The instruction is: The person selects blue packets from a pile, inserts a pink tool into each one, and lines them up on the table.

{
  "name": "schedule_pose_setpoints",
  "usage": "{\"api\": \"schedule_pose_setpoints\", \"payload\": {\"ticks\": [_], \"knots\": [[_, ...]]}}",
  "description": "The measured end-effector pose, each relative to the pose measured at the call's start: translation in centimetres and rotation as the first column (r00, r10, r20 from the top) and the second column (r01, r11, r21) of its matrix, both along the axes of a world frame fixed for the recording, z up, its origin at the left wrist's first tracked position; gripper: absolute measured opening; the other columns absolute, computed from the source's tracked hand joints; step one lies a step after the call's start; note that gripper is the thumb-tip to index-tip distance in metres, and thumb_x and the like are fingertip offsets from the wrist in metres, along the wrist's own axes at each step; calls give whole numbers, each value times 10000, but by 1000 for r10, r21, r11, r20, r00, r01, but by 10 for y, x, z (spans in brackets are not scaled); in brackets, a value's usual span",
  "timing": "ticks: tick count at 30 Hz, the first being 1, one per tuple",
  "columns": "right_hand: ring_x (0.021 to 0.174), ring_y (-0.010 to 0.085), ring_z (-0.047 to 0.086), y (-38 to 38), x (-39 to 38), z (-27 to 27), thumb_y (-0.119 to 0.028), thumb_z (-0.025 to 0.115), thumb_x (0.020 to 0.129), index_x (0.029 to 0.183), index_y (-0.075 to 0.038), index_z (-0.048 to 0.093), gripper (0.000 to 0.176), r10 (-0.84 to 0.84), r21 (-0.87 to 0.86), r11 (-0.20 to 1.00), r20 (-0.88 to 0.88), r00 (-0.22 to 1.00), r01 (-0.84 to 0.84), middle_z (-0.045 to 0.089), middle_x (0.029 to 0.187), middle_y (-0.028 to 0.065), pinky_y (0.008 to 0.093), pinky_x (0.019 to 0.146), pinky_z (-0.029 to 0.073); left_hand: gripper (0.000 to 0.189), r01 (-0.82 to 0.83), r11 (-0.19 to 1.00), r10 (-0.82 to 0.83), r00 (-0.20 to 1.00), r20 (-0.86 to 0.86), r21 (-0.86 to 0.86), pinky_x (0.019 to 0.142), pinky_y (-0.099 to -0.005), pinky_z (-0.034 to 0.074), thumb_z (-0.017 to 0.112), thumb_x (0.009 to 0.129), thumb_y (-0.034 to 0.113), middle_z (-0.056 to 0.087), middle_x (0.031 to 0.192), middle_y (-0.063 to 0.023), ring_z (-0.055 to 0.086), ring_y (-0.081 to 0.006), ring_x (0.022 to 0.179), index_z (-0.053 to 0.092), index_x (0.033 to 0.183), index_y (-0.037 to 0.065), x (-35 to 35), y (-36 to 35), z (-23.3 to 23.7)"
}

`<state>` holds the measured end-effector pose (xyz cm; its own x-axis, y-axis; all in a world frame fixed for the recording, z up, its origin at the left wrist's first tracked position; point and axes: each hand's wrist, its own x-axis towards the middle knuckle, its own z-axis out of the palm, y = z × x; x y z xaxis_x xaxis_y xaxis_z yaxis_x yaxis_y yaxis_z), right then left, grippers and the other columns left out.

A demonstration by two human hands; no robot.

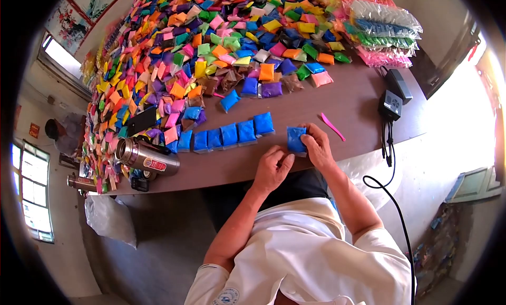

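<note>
My right hand [317,147] grips a small clear packet of blue clay-like material [296,138], holding it upright over the table's front edge. Just left of it, and lower, is my left hand [273,168], its fingers curled and thumb pressed in; what they hold, if anything, is hidden. A row of several similar blue packets [229,135] lies to the left on the brown table [305,107]. To the right of my hands rests a pink plastic stick [333,127].
A large heap of multicoloured packets [211,47] covers the table's back and left. Bundled clear bags [387,28] are stacked at back right. A steel flask [147,156] lies by a dark phone [142,121] at left. Black adapters [391,105] trail a cable [398,199] at right.
</note>
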<state>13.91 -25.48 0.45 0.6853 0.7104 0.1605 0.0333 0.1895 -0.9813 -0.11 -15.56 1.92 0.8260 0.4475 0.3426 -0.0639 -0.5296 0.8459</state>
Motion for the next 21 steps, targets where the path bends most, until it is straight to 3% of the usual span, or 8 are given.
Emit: {"api": "schedule_pose_setpoints", "payload": {"ticks": [7, 10, 15, 18, 21], "knots": [[789, 71, 490, -3, 3, 0, -121, 468, 892, 1006, 1, 602, 214, -1, 52, 999, -97, 995, 6, 546, 846, -14, 231, 727, 421, 332, -11, 1000, 11, 1000, -6, -24, 587, -325, 465, 602, 952, 273, 595, 819, -120, 588, -262, 696, 619, 822, -32, -1, -1, 1], [813, 68, 498, -3, 2, 5, -136, 471, 887, 1019, -1, 608, 234, 78, -13, 997, 27, 997, -78, 559, 852, -18, 228, 754, 422, 324, -8, 1000, 8, 1000, -8, 14, 599, -331, 475, 613, 950, 271, 608, 832, -134, 601, -273, 713, 629, 839, -33, -1, 1, -6], [782, 55, 514, 0, 1, 4, -209, 669, 909, 955, -21, 611, 201, 268, 41, 963, -79, 960, -265, 582, 856, -12, 240, 704, 456, 266, -26, 994, 24, 999, 25, 103, 663, -397, 509, 625, 944, 228, 647, 910, -177, 637, -348, 796, 650, 877, -28, 2, 2, -14], [751, 52, 520, 3, 4, -4, -240, 740, 883, 924, -25, 609, 255, 273, 33, 962, -60, 960, -271, 589, 837, -17, 247, 666, 469, 253, -9, 991, 6, 1000, 17, 130, 706, -423, 511, 615, 948, 218, 650, 927, -185, 633, -379, 825, 647, 890, -26, 4, 1, -11], [742, 55, 521, -1, 8, -4, -255, 728, 891, 913, -19, 618, 262, 285, 0, 958, 0, 958, -285, 594, 828, -26, 252, 658, 472, 249, -15, 982, 9, 999, 36, 189, 725, -426, 509, 609, 951, 217, 647, 922, -185, 630, -381, 831, 643, 899, -24, 4, 0, -12]]}}
